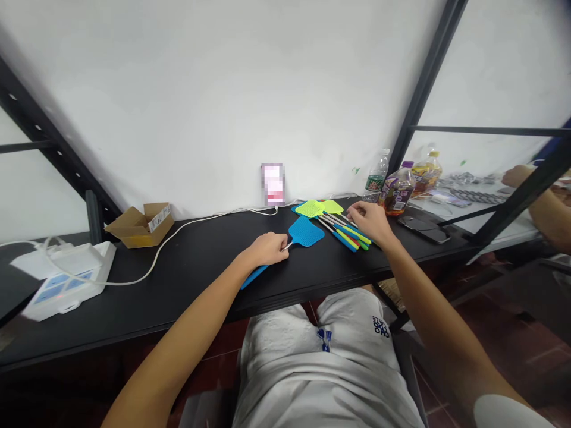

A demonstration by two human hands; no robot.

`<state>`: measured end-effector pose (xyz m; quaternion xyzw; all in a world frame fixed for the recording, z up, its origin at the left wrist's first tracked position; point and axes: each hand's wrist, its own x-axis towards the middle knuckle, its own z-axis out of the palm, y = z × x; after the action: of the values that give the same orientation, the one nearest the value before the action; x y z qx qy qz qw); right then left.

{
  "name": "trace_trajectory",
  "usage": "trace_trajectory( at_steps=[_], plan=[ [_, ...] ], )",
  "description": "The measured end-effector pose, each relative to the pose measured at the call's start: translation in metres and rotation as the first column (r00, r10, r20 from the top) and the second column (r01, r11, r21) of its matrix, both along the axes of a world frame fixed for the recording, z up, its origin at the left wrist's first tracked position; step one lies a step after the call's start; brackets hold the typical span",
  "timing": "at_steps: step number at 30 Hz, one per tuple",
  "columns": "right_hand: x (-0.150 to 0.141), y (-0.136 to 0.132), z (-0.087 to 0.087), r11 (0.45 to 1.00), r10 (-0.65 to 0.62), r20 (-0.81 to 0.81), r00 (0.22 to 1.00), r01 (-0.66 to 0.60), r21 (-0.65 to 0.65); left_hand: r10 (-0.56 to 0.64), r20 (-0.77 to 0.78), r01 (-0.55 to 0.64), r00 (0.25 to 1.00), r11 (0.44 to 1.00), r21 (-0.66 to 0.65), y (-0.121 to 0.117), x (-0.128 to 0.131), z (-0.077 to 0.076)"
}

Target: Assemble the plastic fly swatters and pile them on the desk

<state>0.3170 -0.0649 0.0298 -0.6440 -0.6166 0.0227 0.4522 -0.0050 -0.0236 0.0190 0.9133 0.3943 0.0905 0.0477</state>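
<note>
My left hand [270, 248] is closed around the metal shaft of a blue fly swatter [307, 232]. The swatter's mesh head points away to the right, and its blue handle sticks out under my wrist toward the table's front edge. To the right lies a pile of fly swatters with yellow-green heads [310, 208], a partly covered blue head, metal shafts, and blue, yellow, green and red handles [345, 239]. At the pile's right side, my right hand [368, 221] has its fingers curled in a pinch over the shafts. What sits between those fingertips is hidden.
A blurred-out phone [273, 185] leans on the wall with a white cable. An open cardboard box [143, 227] and a white power strip [66, 288] stand left. Bottles [397, 189] and a dark phone [424, 229] are right. Another person's arm [542, 205] shows beyond the frame post.
</note>
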Motion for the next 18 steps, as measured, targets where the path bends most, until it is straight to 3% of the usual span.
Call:
trace_trajectory(
  at_steps=[4, 7, 13, 18],
  plan=[
    [-0.007, -0.006, 0.008, 0.984, 0.139, 0.029, 0.99, -0.134, -0.113, -0.166, 0.133, 0.163, 0.977, 0.986, 0.03, -0.009, 0.009, -0.002],
    [-0.01, -0.01, 0.011, 0.952, 0.245, 0.002, 0.97, -0.24, -0.191, -0.228, 0.195, 0.22, 0.954, 0.974, 0.059, -0.011, 0.012, -0.004],
    [-0.018, -0.022, 0.02, 0.904, 0.333, -0.052, 0.942, -0.334, -0.267, -0.204, 0.313, 0.167, 0.928, 0.976, 0.142, -0.012, 0.014, -0.008],
    [-0.025, -0.031, 0.027, 0.846, 0.416, -0.152, 0.897, -0.442, -0.298, -0.091, 0.261, 0.053, 0.961, 0.988, 0.147, -0.013, 0.014, -0.004]
  ],
)
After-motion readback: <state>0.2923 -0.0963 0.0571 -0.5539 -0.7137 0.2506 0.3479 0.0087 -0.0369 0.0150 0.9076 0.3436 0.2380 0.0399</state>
